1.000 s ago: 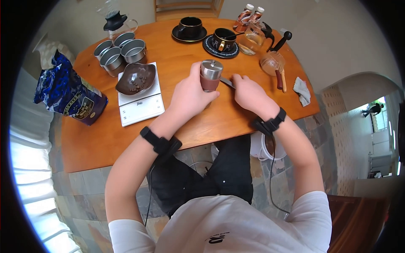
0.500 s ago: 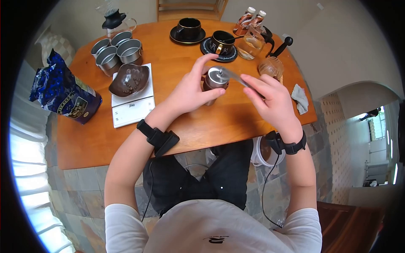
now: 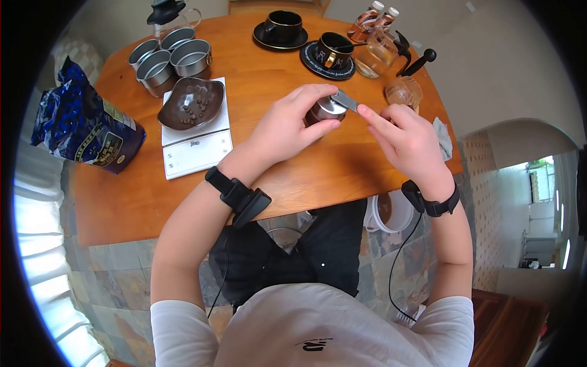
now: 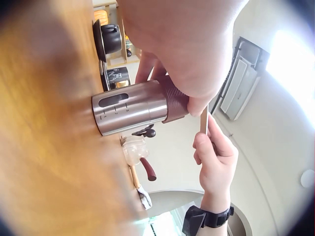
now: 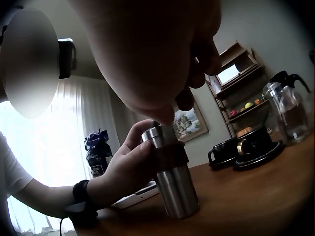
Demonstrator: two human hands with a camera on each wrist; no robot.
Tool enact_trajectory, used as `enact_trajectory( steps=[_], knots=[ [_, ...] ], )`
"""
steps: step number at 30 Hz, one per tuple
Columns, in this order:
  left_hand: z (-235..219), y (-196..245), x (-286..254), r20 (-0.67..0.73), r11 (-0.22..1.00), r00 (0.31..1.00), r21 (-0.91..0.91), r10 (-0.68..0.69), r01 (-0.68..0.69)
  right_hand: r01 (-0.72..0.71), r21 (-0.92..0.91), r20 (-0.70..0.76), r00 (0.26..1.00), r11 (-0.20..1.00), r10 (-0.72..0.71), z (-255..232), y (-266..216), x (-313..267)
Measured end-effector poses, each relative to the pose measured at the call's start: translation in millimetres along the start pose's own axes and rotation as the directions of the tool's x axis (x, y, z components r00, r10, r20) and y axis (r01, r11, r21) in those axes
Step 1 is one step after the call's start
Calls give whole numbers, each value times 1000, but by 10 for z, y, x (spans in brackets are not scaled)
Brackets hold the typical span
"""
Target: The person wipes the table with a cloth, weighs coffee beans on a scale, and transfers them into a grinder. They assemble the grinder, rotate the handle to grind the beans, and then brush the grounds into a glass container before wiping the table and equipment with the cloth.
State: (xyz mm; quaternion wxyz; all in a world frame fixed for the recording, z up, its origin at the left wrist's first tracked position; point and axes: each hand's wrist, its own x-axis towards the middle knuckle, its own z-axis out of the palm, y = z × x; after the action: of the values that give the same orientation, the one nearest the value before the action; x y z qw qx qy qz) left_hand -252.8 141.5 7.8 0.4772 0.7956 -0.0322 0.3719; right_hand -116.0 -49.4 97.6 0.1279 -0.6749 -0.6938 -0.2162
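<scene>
A steel grinder [image 3: 329,111] with a brown band stands upright on the table; the left wrist view shows its steel body [image 4: 130,109] whole. My left hand [image 3: 284,125] grips it round the upper part, with fingertips at the lid's centre by the end of a flat metal crank [image 3: 347,101]. The crank lies across the top and sticks out to the right. Its outer end is pinched by my right hand [image 3: 411,139]. Whether the crank is seated on the shaft is hidden by fingers.
Left of the hands, a brown bowl [image 3: 197,105] holding beans sits on a white scale [image 3: 199,154], near metal cups [image 3: 191,56] and a blue bag [image 3: 88,125]. Behind are black cups [image 3: 283,27], a glass jug [image 3: 374,58] and bottles; a cloth [image 3: 441,139] lies right.
The crank has risen from beside the grinder to its top, carried by my right hand. My left fingers opened away from the lid, then closed in at the crank's inner end.
</scene>
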Motion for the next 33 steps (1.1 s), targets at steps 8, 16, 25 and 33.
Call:
enact_trajectory(
  steps=[8, 16, 25, 33],
  knots=[
    [-55, 42, -24, 46, 985, 999, 172, 6, -14, -113, 231, 193, 979, 966, 68, -104, 55, 64],
    [70, -112, -41, 79, 923, 944, -200, -319, 329, -57, 169, 208, 978, 984, 21, -202, -376, 41],
    [147, 427, 1, 218, 947, 923, 7, -316, 322, 356, 162, 238, 891, 920, -386, -711, -839, 302],
    [-116, 1094, -307, -378, 920, 839, -169, -392, 354, -286, 485, 454, 890, 826, 42, -976, -11, 619]
  ],
)
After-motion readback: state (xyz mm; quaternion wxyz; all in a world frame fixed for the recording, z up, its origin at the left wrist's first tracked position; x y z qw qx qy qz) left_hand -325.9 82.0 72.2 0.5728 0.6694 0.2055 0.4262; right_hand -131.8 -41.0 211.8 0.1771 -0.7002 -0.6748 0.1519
